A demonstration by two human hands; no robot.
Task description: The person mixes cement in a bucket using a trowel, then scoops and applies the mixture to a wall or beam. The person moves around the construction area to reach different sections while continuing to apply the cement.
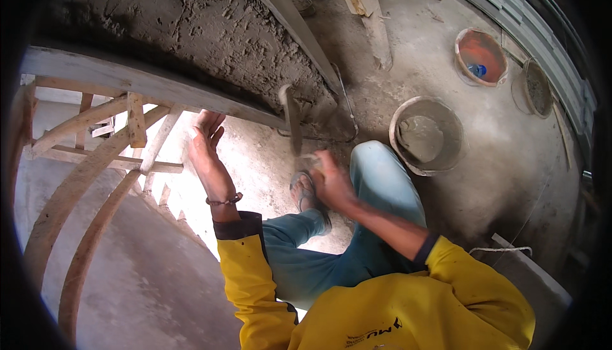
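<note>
My left hand (208,132) is open, its fingers raised against the lower edge of a long wooden board (146,82). The board borders a bed of rough wet mortar (185,25). In front of my right knee, my right hand (333,181) is closed on the handle of a trowel (292,120), blurred by motion. Its narrow, mortar-coated blade points away from me, beside the board's right end. The grip is partly hidden by my fingers.
Curved wooden ribs (95,222) stand at the left. A mortar bucket (427,136) sits right of my knee, with a reddish basin (481,57) and another bucket (537,88) beyond. A bent metal rod (347,104) lies near the mortar bed. Rough timber (370,21) stands at the back.
</note>
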